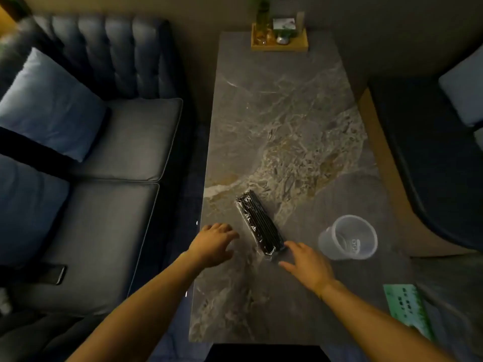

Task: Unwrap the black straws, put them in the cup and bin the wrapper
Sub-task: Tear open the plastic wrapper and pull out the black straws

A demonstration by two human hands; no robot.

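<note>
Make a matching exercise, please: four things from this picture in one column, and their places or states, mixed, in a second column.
1. straw pack
2. cup
3. wooden tray
4. phone

A. on the sofa seat
B. at the table's far end
C. still wrapped, between both hands
D. empty, right of the pack

Pairs: 1-C, 2-D, 3-B, 4-A

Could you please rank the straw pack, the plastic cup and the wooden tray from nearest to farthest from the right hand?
From the right hand:
1. Straw pack, at the fingertips.
2. Plastic cup, to its right.
3. Wooden tray, at the table's far end.
</note>
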